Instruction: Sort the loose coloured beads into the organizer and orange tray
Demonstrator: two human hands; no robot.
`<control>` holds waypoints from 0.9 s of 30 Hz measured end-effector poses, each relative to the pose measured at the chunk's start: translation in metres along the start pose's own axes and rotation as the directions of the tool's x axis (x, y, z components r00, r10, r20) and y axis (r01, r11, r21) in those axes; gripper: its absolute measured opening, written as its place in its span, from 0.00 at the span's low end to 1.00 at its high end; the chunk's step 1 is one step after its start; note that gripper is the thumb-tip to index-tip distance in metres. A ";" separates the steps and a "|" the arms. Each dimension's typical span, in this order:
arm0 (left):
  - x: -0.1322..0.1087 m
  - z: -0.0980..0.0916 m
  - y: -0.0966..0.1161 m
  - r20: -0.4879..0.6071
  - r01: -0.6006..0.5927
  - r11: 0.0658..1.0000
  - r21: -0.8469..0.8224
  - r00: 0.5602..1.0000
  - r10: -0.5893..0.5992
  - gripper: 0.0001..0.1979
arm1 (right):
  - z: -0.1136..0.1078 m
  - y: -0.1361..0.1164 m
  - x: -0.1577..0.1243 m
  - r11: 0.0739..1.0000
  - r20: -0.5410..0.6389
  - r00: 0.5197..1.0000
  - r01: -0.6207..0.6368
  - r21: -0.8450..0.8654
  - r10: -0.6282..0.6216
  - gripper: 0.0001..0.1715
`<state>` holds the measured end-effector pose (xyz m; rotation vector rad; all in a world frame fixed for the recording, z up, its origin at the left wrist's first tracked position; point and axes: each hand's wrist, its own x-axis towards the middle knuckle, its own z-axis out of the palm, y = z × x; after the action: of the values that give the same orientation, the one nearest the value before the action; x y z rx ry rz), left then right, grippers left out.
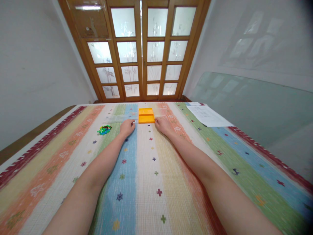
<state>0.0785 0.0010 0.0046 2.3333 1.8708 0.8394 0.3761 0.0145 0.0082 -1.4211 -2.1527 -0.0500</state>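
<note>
An orange two-part tray (146,119) lies on the striped tablecloth, between my two hands. Clear plastic pieces (117,117) extend to its left, and another clear piece (160,112) shows to its right. My left hand (127,127) is closed near the tray's lower left corner, with something small and pale at its fingertips that I cannot make out. At the lower right corner, my right hand (162,125) has its fingers pressed together by the tray's edge; what they hold, if anything, is too small to name.
A small pile of green, blue, yellow and red pieces (104,130) lies left of my left hand. White paper sheets (207,116) rest at the back right. Beyond the table stand wooden doors with glass panes (144,49).
</note>
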 end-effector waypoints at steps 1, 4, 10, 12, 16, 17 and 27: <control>0.000 0.000 0.000 0.003 -0.008 1.000 -0.005 1.000 0.008 0.19 | 0.000 0.000 0.000 1.000 0.008 1.000 0.016 0.004 -0.016 0.15; 0.000 0.000 0.002 0.006 -0.014 1.000 -0.011 1.000 0.014 0.19 | 0.001 0.000 0.000 0.998 0.024 0.998 0.061 0.014 -0.062 0.14; -0.001 0.001 0.003 0.016 -0.030 0.999 -0.032 0.999 0.031 0.20 | 0.001 0.000 0.000 0.997 0.030 0.997 0.073 0.012 -0.074 0.13; -0.001 0.001 0.003 0.009 -0.037 0.998 -0.046 0.999 0.037 0.20 | 0.000 -0.001 -0.001 0.997 0.030 0.997 0.075 0.015 -0.076 0.13; 0.002 0.001 0.002 -0.014 -0.036 0.997 -0.064 0.999 0.035 0.20 | 0.001 -0.001 -0.001 0.997 0.026 0.997 0.074 0.033 -0.075 0.14; 0.003 -0.001 0.001 -0.028 -0.027 0.998 -0.060 0.999 0.025 0.20 | 0.001 0.000 -0.001 0.997 0.021 0.997 0.071 0.038 -0.072 0.15; 0.022 -0.034 -0.050 -0.103 0.108 0.979 0.174 0.990 -0.091 0.27 | 0.000 0.014 0.001 1.000 0.000 1.000 0.002 0.026 -0.002 0.17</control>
<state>0.0219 0.0251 0.0244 2.3103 2.1676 0.8164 0.3879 0.0220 0.0050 -1.4044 -2.1466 -0.0228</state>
